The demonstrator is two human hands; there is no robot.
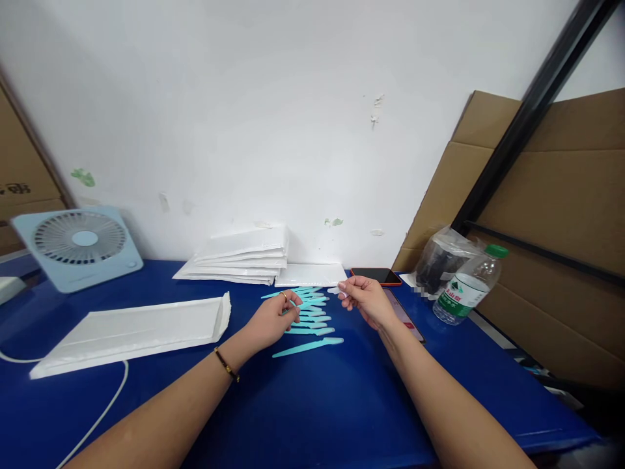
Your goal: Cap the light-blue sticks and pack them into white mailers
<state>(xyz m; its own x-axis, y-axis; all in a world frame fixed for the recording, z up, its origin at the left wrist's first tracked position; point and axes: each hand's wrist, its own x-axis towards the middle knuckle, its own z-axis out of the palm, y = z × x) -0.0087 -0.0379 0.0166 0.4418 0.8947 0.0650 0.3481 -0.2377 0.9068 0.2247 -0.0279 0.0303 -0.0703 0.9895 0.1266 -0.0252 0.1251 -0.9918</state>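
Note:
Several teal eyebrow razors (307, 348) with pale clear blade covers lie in a loose column on the blue table, the nearest one set slightly apart. Above their handle ends hovers my left hand (271, 317), fingers loosely bent, with a gap between thumb and index finger; it seems to hold nothing. It hides part of several razors. My right hand (366, 299), just beyond the covered ends, pinches a small whitish translucent piece (334, 290) between thumb and fingertips. The piece looks like a blade cover, but the fingers hide part of it.
White padded envelopes (239, 254) are stacked against the wall, with another envelope (151, 329) at left near a light-blue fan (85, 240) and a white cable. At right are two phones (375, 275), a water bottle (466, 290), a plastic-wrapped dark item (439, 260) and cardboard.

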